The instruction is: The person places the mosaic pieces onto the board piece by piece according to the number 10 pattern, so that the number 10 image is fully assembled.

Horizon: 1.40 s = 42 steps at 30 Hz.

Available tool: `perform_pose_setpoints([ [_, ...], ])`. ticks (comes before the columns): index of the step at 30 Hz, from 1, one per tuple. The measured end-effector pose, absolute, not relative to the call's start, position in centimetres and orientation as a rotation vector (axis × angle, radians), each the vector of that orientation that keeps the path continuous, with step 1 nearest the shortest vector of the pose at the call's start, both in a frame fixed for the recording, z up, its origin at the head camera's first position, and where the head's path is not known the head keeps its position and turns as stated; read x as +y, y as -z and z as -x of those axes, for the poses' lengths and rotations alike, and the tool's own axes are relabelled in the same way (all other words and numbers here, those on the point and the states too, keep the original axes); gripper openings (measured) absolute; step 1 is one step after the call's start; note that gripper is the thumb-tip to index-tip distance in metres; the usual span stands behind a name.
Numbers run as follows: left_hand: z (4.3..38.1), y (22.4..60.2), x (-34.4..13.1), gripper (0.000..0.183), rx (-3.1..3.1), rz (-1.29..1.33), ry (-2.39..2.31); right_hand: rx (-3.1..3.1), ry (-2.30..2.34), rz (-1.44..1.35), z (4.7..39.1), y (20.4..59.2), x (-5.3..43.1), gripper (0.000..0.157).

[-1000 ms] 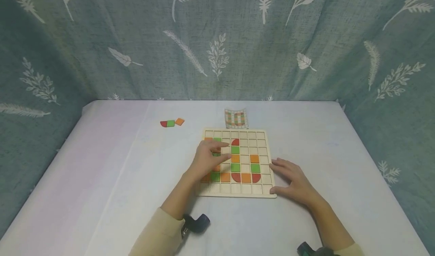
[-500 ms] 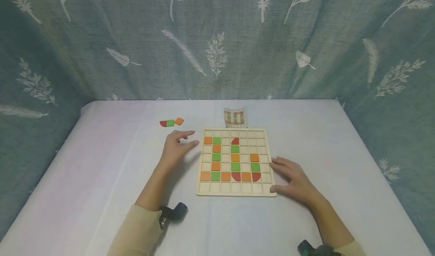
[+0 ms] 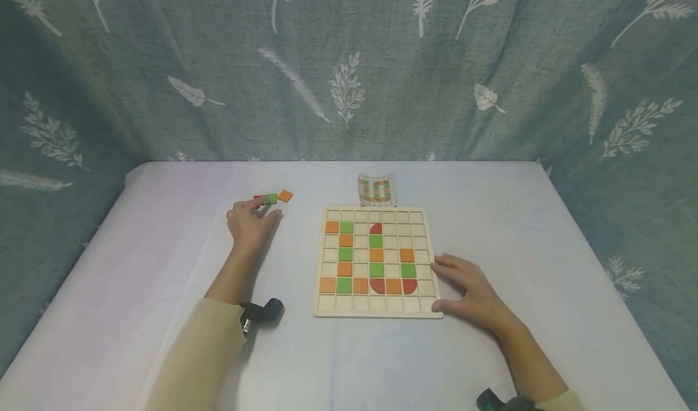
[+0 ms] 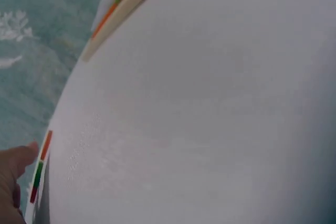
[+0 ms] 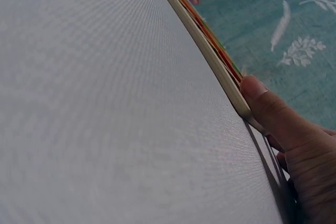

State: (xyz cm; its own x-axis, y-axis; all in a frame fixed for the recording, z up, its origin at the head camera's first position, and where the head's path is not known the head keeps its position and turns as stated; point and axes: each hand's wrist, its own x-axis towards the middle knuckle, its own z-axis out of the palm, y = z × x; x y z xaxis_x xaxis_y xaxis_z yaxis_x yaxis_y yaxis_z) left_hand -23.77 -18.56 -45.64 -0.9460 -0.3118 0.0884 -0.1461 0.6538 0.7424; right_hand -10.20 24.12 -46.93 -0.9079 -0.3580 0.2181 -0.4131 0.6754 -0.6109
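A square wooden grid board (image 3: 425,305) lies on the table with orange and green square tiles and red rounded tiles set in several cells. At its right edge rests my right hand (image 3: 471,293), thumb at the near corner and fingers along the side; the right wrist view has the thumb (image 5: 273,108) against the rim. To the left of the board, my left hand (image 3: 251,223) reaches over the loose pieces, thumb and forefinger spread apart. Its fingertips overlap a red piece (image 3: 257,197), mostly hidden, and a green tile (image 3: 271,199). An orange tile (image 3: 285,196) lies just right of them.
Behind the board lies a small pattern card (image 3: 377,190), printed with a coloured grid. A white cloth covers the table (image 3: 491,205). Green leaf-printed curtain (image 3: 349,65) hangs along the back and both sides.
My left hand has moved left, from over the board to the loose pieces, uncovering the tiles on the board's left side. My right hand has stayed at the board's edge.
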Motion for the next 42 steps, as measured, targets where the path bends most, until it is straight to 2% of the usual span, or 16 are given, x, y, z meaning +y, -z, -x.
perform_pose_setpoints([
  [13,25.8,45.5,-17.8,0.044,-2.759,-0.44,0.947,-2.796,-1.042,-0.681,10.4,46.7,23.4,0.073],
  [25,25.0,45.0,-16.1,0.038,-2.882,-0.366,0.649,-2.814,-1.023,-0.662,10.6,46.7,23.8,0.073],
  [33,23.2,45.5,-14.3,0.033,-2.768,-0.234,0.778,-2.779,-1.046,-0.685,10.6,46.7,24.1,0.074],
  [42,22.0,44.7,-11.4,0.037,-2.769,-0.111,1.014,-2.778,-1.044,-0.679,10.3,46.7,24.1,0.074],
])
